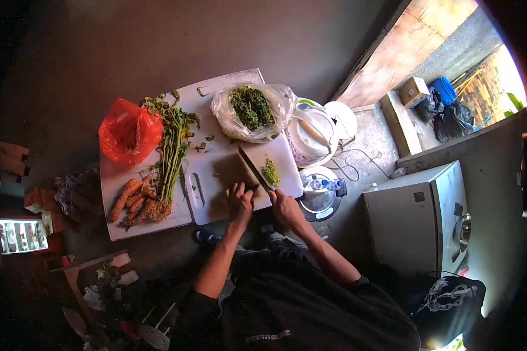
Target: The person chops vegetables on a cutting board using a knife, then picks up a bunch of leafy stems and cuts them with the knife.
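Note:
My right hand (pixel 283 206) is wrapped round the handle of a knife (pixel 253 165), whose dark blade points up and left over the white cutting board (pixel 211 175). My left hand (pixel 240 200) rests on the board left of the knife, fingers bent down; whatever lies under its fingertips is too small to make out. Chopped green pieces (pixel 270 173) form a small heap right of the blade. Behind the board, an open clear plastic bag (pixel 219 108) holds chopped leafy greens (pixel 252 109).
On the table's left side are a red plastic bag (pixel 129 131), long green stems with roots (pixel 171 152) and orange carrot-like roots (pixel 123 200). A white rice cooker (pixel 310 136) and a round lidded container with bottles (pixel 319 202) stand to the right, near a white fridge (pixel 404 202).

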The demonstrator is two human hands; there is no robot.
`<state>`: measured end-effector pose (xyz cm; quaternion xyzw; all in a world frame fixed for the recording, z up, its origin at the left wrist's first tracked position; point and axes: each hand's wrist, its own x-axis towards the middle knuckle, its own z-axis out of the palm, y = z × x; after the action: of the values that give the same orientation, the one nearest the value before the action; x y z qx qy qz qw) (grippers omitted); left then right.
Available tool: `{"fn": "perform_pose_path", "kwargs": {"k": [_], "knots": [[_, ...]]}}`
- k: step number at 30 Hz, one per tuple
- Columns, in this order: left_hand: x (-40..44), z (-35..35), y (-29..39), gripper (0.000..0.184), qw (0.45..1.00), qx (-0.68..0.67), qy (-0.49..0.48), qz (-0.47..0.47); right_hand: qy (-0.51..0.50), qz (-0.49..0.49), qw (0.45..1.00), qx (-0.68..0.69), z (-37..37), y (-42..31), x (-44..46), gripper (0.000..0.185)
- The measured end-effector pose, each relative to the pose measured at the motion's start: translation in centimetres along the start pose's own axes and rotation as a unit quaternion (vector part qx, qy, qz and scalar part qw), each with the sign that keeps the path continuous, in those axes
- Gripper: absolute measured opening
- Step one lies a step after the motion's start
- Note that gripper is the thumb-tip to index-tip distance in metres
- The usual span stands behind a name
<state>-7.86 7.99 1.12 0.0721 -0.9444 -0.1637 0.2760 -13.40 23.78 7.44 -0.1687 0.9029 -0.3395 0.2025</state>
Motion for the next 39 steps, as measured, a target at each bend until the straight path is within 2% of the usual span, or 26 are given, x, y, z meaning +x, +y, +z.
{"fn": "perform_pose_path", "kwargs": {"k": [1,3,7,9,10,12,15,17,19,23,25,29,31,32,34,38,39], "knots": [[0.3,-0.1,0.0,0.008,1.0,-0.001,0.002,0.004,0.004,0.0,1.0,0.001,-0.8,-0.3,0.2,0.038],[0.6,-0.2,-0.1,0.013,0.993,-0.052,-0.084,-0.061,-0.021,-0.027,0.999,0.042,-2.3,-0.7,0.4,0.037],[0.7,0.1,-0.2,0.017,0.994,-0.04,-0.076,-0.066,-0.061,0.012,0.998,0.014,-3.8,-1.0,-0.9,0.04],[0.7,-0.5,0.3,0.016,0.989,-0.054,-0.093,-0.1,-0.065,0.014,0.998,0.007,-3.6,-0.6,-2.1,0.041],[0.5,-0.3,0.2,0.016,0.989,-0.052,-0.091,-0.1,-0.066,0.017,0.998,0.001,-3.5,-0.5,-2.6,0.041],[-0.6,0.7,-0.2,0.017,0.997,0.054,-0.043,-0.046,-0.059,0.025,0.998,0.001,-2.9,-0.6,-3.8,0.04],[-2.0,1.8,-1.0,0.018,0.996,0.065,-0.042,-0.039,-0.046,0.044,0.998,-0.002,-2.4,-1.6,-4.9,0.039],[-2.5,2.3,-1.4,0.018,0.999,0.049,-0.002,-0.016,-0.023,0.037,0.999,-0.01,-1.1,-0.8,-5.1,0.04],[-1.4,0.9,-0.4,0.015,0.996,0.013,-0.071,-0.055,-0.016,0.028,0.999,-0.003,-0.3,-0.1,-4.7,0.04],[-0.8,0.5,-0.1,0.012,0.999,0.033,-0.022,-0.01,0.001,0.024,0.999,-0.025,1.4,-0.8,-3.2,0.038],[-0.2,-0.2,-0.1,0.012,0.992,0.057,-0.109,-0.031,-0.005,0.012,1.0,-0.023,1.7,-1.1,-1.4,0.038],[0.0,0.4,-0.1,0.014,0.998,0.038,-0.041,-0.018,0.021,-0.054,0.998,0.006,2.5,-0.3,2.0,0.037],[0.1,-0.3,0.0,0.016,0.993,0.036,-0.102,-0.049,0.029,-0.086,0.995,0.026,2.3,-0.3,2.3,0.037],[0.3,-0.5,0.0,0.016,0.993,0.039,-0.102,-0.049,0.028,-0.088,0.995,0.029,2.2,-0.2,2.3,0.037],[0.1,-0.2,-0.5,0.029,0.992,-0.014,-0.107,-0.072,0.014,-0.081,0.996,0.026,1.4,-0.2,1.9,0.039],[-0.2,0.4,-0.6,0.023,0.991,0.002,-0.107,-0.074,-0.009,-0.056,0.998,0.027,-0.4,0.0,0.1,0.041],[-0.1,0.0,-0.3,0.015,0.994,0.005,-0.091,-0.064,-0.01,-0.054,0.998,0.027,0.0,0.7,-0.3,0.041]]}}
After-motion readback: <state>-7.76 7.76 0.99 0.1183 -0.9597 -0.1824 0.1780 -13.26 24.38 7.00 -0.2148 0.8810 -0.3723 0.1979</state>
